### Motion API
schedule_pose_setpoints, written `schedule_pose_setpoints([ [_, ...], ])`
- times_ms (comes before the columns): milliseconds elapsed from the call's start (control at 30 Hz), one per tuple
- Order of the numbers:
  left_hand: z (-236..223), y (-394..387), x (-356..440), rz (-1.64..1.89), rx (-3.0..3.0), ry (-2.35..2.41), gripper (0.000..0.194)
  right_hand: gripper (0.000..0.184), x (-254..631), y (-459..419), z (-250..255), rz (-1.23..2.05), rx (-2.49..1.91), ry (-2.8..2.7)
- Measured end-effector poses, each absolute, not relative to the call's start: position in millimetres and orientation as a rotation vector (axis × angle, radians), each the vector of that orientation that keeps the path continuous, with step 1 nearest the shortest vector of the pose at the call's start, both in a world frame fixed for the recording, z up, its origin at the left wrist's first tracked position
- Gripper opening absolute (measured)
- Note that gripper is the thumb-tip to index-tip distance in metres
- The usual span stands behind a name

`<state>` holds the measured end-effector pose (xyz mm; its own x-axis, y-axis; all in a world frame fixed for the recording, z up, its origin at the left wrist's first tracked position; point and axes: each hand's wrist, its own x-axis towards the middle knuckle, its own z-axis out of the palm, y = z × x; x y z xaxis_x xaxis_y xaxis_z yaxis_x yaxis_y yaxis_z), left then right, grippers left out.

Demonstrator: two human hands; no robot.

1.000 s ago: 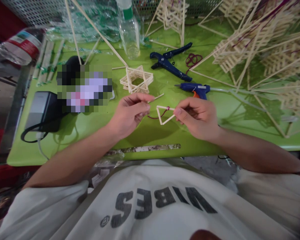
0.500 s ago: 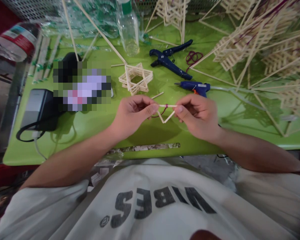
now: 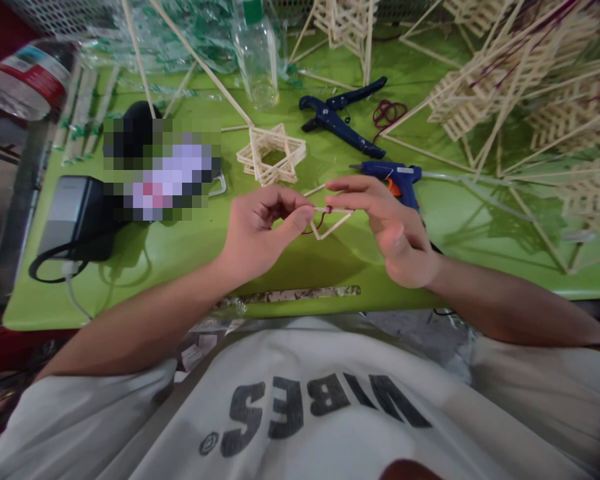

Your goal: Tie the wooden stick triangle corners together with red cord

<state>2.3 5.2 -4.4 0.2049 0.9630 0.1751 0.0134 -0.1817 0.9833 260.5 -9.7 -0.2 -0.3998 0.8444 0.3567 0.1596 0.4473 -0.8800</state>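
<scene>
Head view: the left hand pinches a wooden-stick triangle; the right hand is loosely open. Positioning the cord knot seems underway, calling for a steady pinch.

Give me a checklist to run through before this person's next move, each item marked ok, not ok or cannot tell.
1. Left hand grips the small triangle of pale wooden sticks: ok.
2. Right hand grips it too: not ok, the thumb is spread away from the fingers.
3. Thin maroon cord wraps the triangle's top stick: ok.
4. Cord is tight: cannot tell.
5. Blue glue gun with an orange trigger is cool: cannot tell.
6. Six-pointed star of stacked pale sticks is out of both hands: ok.
</scene>
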Motion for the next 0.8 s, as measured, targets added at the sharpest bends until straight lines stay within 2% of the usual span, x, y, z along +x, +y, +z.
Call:
schedule_pose_setpoints([
  [233,-4.0,4.8,0.9,1.160,1.475,1.034,0.026,0.068,260.7,-12.5,-4.5,1.012,-0.823,-1.793],
  [300,-4.2,5.0,0.9,1.171,1.479,1.019,0.025,0.056,259.0,-11.7,-4.8,0.944,-0.834,-1.781],
  [433,-4.2,4.8,0.8,1.179,1.515,1.005,0.024,0.017,256.2,-8.5,-4.9,0.687,-0.898,-1.714],
  [667,0.8,-1.2,1.9,1.184,1.656,1.035,0.008,0.031,255.9,-7.5,-4.1,0.656,-0.943,-1.682],
  [800,3.8,-2.0,2.7,1.145,1.687,1.042,0.006,0.041,257.1,-9.0,-2.2,0.681,-1.032,-1.698],
])
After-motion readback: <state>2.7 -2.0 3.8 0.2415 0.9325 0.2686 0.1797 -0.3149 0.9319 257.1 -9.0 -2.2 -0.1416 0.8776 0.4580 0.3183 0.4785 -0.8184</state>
